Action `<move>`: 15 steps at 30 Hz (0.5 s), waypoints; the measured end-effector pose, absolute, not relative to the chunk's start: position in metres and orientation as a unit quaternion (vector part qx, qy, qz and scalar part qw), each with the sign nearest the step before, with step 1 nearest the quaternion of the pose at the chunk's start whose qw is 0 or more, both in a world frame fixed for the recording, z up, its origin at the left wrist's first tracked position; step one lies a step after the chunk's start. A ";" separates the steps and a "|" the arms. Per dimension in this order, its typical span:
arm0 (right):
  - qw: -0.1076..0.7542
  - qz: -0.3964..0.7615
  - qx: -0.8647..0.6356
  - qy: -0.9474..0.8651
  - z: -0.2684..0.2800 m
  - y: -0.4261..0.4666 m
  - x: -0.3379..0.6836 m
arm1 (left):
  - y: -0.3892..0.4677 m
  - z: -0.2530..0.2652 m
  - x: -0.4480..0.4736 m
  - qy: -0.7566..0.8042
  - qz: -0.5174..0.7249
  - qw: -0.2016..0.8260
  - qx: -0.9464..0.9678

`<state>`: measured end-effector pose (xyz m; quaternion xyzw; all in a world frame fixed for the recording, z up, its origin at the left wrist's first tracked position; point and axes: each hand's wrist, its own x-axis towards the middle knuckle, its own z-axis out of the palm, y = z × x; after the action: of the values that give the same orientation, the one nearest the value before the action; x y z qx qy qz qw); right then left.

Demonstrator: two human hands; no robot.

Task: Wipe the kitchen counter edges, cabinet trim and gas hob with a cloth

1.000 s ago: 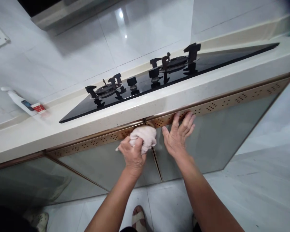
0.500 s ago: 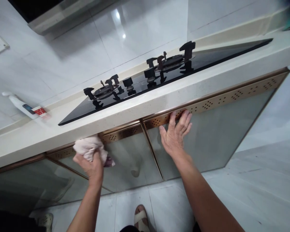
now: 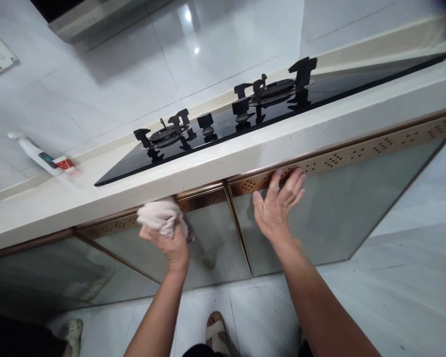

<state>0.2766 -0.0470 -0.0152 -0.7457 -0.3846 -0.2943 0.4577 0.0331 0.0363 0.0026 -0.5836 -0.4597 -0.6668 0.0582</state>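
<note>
My left hand (image 3: 170,246) is closed around a bunched pale pink cloth (image 3: 159,216), which lies against the perforated bronze strip at the top of a glass cabinet door (image 3: 204,233). A darker purple corner of the cloth hangs below the fingers. To the right, my right hand (image 3: 277,208) rests with fingers spread on the bronze strip (image 3: 327,161) of the neighbouring cabinet door (image 3: 342,213). Nothing is in that hand. Its fingertips touch the strip just under the counter edge.
Above the doors runs a pale countertop (image 3: 193,172) with a black gas stove (image 3: 223,130) on it. At the left stand a white bottle (image 3: 39,154) and a red-and-white cup (image 3: 64,164). A range hood (image 3: 85,22) overhangs the wall. Another person's clog (image 3: 73,334) shows at lower left.
My left hand has slid the cloth to the right along the bronze strip. My right hand stays in the same spot on its door. The view has shifted slightly.
</note>
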 end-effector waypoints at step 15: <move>0.450 -0.277 -0.757 -0.384 -0.014 -0.052 0.280 | 0.005 0.003 0.064 -0.338 -0.445 0.143 -0.817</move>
<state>0.2797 -0.0517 -0.0140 -0.7573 -0.3837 -0.2771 0.4501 0.0645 0.0049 0.0027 -0.8170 -0.3383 -0.4446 0.1429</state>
